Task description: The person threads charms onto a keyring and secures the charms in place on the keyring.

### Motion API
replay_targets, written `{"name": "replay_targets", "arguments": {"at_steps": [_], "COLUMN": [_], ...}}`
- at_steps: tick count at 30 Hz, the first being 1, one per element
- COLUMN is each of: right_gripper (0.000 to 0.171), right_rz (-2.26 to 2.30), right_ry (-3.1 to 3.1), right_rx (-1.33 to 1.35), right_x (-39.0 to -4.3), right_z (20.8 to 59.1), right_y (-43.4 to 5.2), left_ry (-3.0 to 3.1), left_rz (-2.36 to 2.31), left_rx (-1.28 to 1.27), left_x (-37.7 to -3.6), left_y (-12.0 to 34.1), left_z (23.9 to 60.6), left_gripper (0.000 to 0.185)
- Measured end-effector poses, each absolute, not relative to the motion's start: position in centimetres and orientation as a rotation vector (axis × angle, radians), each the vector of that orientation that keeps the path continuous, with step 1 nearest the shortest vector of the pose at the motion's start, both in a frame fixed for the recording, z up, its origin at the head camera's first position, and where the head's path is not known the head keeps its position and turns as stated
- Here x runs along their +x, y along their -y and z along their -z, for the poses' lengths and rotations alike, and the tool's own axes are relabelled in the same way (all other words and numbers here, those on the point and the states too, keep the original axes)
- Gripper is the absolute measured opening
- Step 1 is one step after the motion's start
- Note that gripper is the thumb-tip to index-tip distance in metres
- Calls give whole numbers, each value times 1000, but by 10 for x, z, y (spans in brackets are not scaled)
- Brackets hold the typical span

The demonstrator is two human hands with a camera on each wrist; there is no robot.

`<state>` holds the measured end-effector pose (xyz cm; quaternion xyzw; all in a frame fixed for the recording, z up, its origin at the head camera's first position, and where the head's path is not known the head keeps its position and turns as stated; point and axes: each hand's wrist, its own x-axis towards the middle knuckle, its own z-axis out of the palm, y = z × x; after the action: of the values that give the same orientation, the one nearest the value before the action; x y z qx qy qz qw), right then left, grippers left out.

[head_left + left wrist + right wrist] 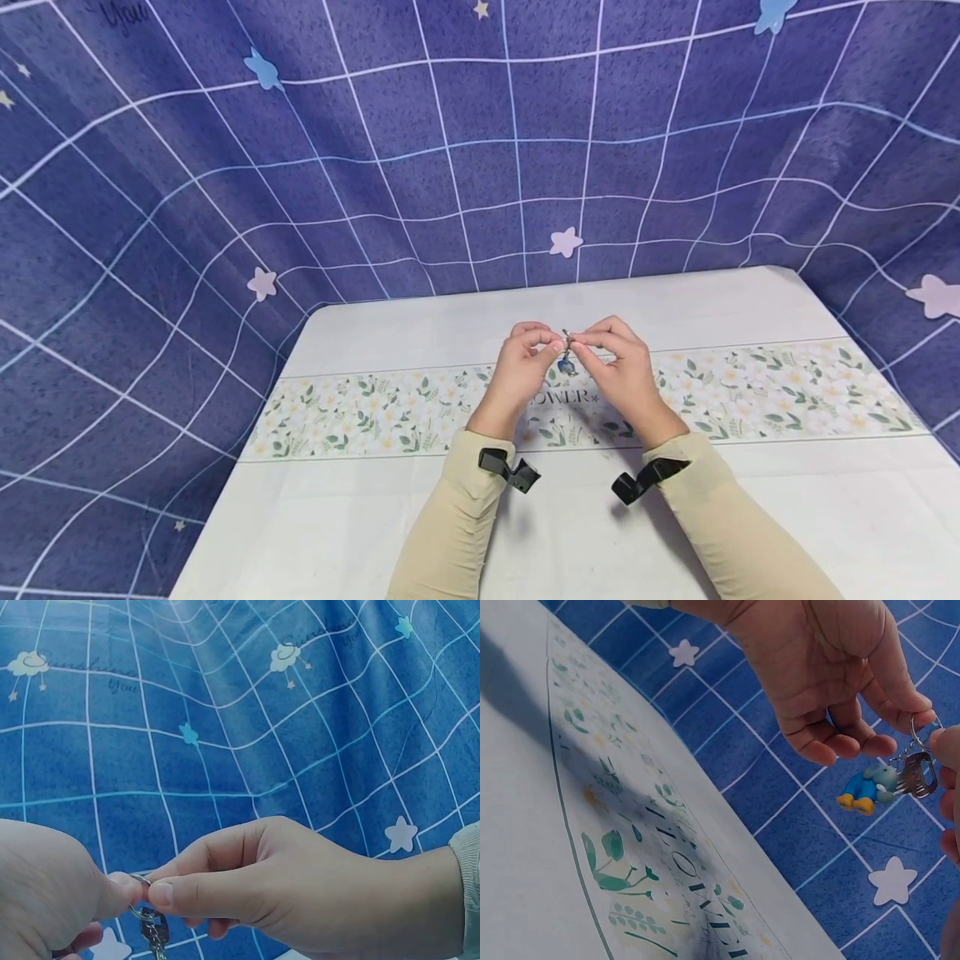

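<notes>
Both hands meet above the table, a keychain between their fingertips. The left hand (519,367) pinches the metal split ring (138,915) between thumb and forefinger. From the other side, the right hand (628,371) pinches the same ring with thumb and forefinger. Below the ring hangs a small figurine charm (868,786) with a grey head, blue body and yellow feet, on a short chain (156,941). Beside it dangles a flat, brownish metal piece (919,774) with a slot and prongs. Fingertips cover part of the ring.
A white table (345,517) lies beneath, crossed by a floral printed band (337,412) with lettering. Behind and at the sides hangs a blue grid-patterned curtain (480,167) with stars. Black straps with camera mounts (510,469) sit on both sleeved wrists.
</notes>
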<state>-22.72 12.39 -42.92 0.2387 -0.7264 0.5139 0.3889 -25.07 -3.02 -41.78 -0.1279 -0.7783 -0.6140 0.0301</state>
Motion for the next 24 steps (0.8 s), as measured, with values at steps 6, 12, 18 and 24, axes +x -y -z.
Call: {"name": "replay_targets", "arguments": {"at_steps": [6, 12, 18, 24], "right_gripper": [24, 25, 24, 18], "right_rz": [-1275, -1195, -1246, -1447], "right_ry": [1832, 1841, 1865, 1883], "right_rx": [663, 714, 706, 765], "right_x": [-244, -252, -250, -234], "right_z": [449, 459, 456, 434], "right_y": [-132, -136, -135, -130], "left_ry": [2386, 2380, 2363, 2376], "left_rz": [1965, 2011, 2054, 2085], "left_rx": [-348, -329, -306, -291], "left_x": [-252, -253, -254, -256], "left_y": [29, 29, 29, 34], "left_z": [418, 418, 419, 419], "left_gripper": [13, 13, 13, 18]}}
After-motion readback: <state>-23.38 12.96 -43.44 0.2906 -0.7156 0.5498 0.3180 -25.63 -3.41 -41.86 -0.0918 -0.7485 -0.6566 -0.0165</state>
